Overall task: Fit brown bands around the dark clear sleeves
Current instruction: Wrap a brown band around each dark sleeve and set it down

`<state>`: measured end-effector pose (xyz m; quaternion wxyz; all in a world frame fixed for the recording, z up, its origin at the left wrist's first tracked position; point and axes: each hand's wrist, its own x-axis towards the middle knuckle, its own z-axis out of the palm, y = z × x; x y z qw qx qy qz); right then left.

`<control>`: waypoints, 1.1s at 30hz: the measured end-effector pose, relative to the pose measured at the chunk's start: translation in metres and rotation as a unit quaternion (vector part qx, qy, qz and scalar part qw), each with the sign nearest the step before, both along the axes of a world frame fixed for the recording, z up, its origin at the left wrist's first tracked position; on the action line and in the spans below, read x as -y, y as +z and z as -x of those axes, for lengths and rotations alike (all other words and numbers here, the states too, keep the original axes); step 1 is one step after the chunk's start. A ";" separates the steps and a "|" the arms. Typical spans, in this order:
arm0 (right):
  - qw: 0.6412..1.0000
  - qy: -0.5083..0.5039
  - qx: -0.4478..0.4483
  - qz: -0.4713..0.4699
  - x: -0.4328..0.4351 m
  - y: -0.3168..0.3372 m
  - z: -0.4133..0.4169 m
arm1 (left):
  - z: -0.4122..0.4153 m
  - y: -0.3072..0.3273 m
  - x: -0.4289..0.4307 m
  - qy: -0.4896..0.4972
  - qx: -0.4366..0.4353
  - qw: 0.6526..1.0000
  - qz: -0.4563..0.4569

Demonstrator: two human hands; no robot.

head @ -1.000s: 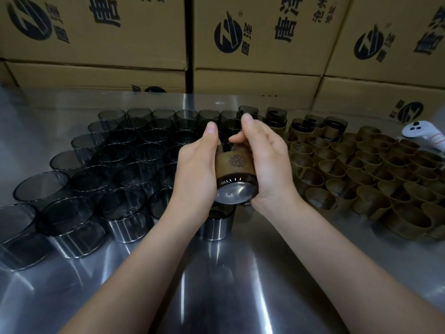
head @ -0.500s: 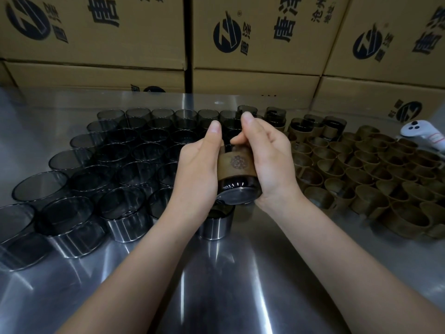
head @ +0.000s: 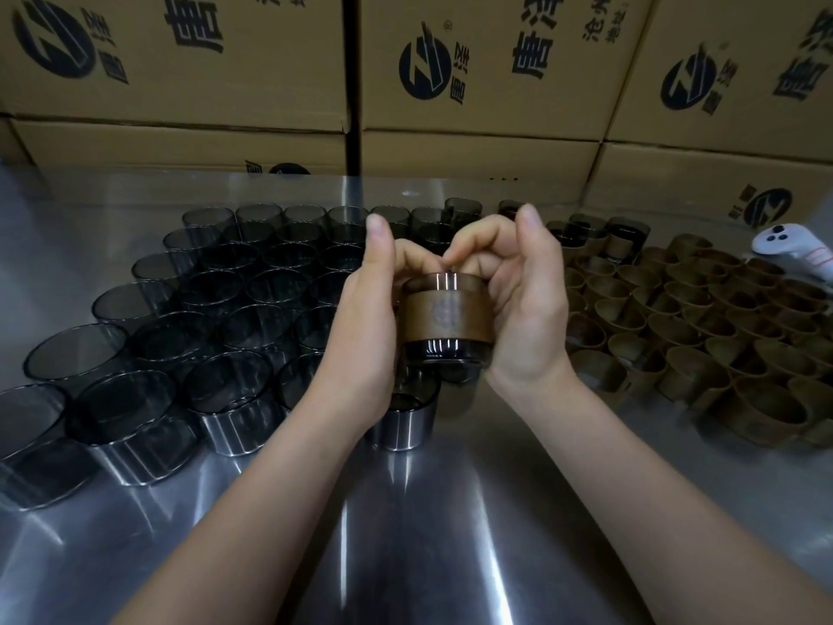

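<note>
Between my two hands, above the steel table, is a dark clear sleeve (head: 444,354) with a brown band (head: 446,315) around its middle; a round printed mark on the band faces me. My left hand (head: 365,327) grips the sleeve's left side with the thumb raised. My right hand (head: 525,309) grips the right side, its fingers curled over the top rim. Several bare dark sleeves (head: 216,309) stand in rows on the left. Several loose brown bands (head: 703,336) lie on the right.
The steel table (head: 428,534) reflects light in front of me. One bare sleeve (head: 403,421) stands right under my hands. Stacked cardboard boxes (head: 487,69) wall off the back. A white controller (head: 793,254) lies at the far right. Banded sleeves (head: 626,232) stand at the back.
The sleeve has turned from tilted with its open end toward me to upright with its side facing me. My right fingers have curled over its top rim.
</note>
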<state>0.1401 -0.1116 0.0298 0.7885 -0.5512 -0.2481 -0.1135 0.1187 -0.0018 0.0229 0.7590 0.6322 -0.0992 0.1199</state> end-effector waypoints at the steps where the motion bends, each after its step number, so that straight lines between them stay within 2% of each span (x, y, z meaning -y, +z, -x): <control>1: 1.000 -0.016 0.009 0.008 -0.001 -0.001 0.001 | 0.000 -0.001 0.000 -0.001 -0.002 1.000 -0.005; 7: 0.993 -0.085 0.081 0.022 -0.003 -0.004 0.002 | 0.005 0.000 0.008 0.040 0.029 0.999 -0.022; 15: 0.969 -0.181 0.167 0.021 0.006 -0.004 -0.003 | 0.015 0.000 0.009 0.007 0.014 0.990 -0.141; 20: 0.964 -0.190 0.185 0.017 0.009 -0.004 -0.008 | 0.015 0.001 0.012 0.040 0.020 0.993 -0.113; 24: 0.967 -0.180 0.179 0.020 0.009 -0.003 -0.011 | 0.014 0.001 0.010 0.064 0.032 0.993 -0.095; 28: 0.970 -0.204 0.132 0.024 0.008 -0.004 -0.012 | 0.015 0.002 0.007 0.083 0.049 0.991 -0.092; 33: 0.975 -0.195 0.064 0.089 0.012 0.000 -0.012 | 0.013 0.002 0.005 0.114 0.065 0.984 -0.119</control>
